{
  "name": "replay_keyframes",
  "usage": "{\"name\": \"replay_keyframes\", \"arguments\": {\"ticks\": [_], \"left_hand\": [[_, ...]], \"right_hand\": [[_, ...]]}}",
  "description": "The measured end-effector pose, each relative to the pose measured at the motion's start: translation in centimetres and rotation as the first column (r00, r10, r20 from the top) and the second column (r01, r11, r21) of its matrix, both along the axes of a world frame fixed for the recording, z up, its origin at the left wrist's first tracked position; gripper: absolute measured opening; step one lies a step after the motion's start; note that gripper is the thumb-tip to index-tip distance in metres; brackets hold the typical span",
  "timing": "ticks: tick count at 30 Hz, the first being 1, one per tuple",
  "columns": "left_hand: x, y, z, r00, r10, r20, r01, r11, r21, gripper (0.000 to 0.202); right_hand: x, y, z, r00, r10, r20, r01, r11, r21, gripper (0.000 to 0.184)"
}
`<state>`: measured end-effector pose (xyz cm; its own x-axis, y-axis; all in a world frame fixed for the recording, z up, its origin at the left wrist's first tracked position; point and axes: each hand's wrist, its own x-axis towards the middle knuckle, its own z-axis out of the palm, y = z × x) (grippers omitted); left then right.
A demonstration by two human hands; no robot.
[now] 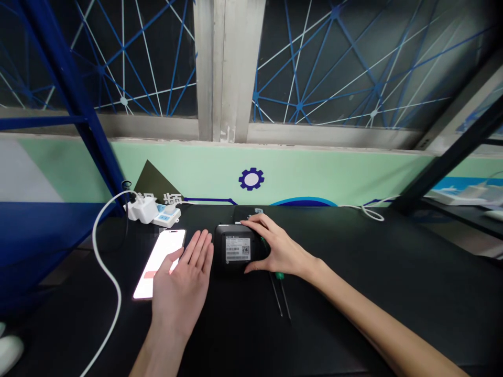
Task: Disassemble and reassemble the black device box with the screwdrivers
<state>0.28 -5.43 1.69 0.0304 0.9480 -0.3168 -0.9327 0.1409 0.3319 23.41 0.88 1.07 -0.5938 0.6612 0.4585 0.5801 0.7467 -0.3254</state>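
Note:
A black box-shaped device [219, 256] with a white printed label faces me on the dark table. My right hand [271, 246] grips its right side, thumb below and fingers over the top edge. To the left of the device, my left hand [184, 283] lies palm up with its fingers stretched out and nothing in it. Part of a phone [163, 256] with a bright white screen is covered by that hand's thumb. Two screwdrivers [282, 293] lie below my right hand; a green handle shows, and the rest of the handles is hidden.
Behind the phone sits a white and blue power strip [167, 215] with a white plug [144, 209]. A white cable [113, 280] curves down the left side. Another dark object [243, 213] lies behind the device. A thin white cable [371, 213] loops at the back right.

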Motion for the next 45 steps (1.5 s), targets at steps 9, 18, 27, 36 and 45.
{"name": "replay_keyframes", "arguments": {"ticks": [9, 18, 27, 36, 45], "left_hand": [[0.0, -0.1, -0.1, 0.999, 0.026, -0.032, -0.026, 1.000, 0.012, 0.060], [-0.2, -0.1, -0.2, 0.999, 0.010, -0.031, -0.010, 1.000, 0.025, 0.061], [-0.1, 0.0, -0.2, 1.000, 0.000, 0.016, -0.001, 1.000, 0.029, 0.059], [-0.2, 0.2, -0.6, 0.999, -0.049, 0.023, 0.049, 0.999, 0.011, 0.053], [-0.2, 0.3, -0.7, 0.996, -0.071, 0.058, 0.071, 0.997, -0.007, 0.053]], "right_hand": [[0.1, -0.1, -0.3, 0.995, 0.069, -0.067, -0.057, 0.984, 0.168, 0.057], [-0.1, -0.2, -0.8, 0.987, 0.160, -0.017, -0.148, 0.943, 0.299, 0.029], [-0.2, 0.1, -1.0, 0.973, 0.229, 0.032, -0.231, 0.967, 0.104, 0.038], [-0.4, 0.0, -1.3, 0.973, 0.210, 0.096, -0.218, 0.973, 0.077, 0.040], [-0.7, -0.4, -0.7, 0.980, 0.101, 0.171, -0.118, 0.989, 0.090, 0.047]]}}
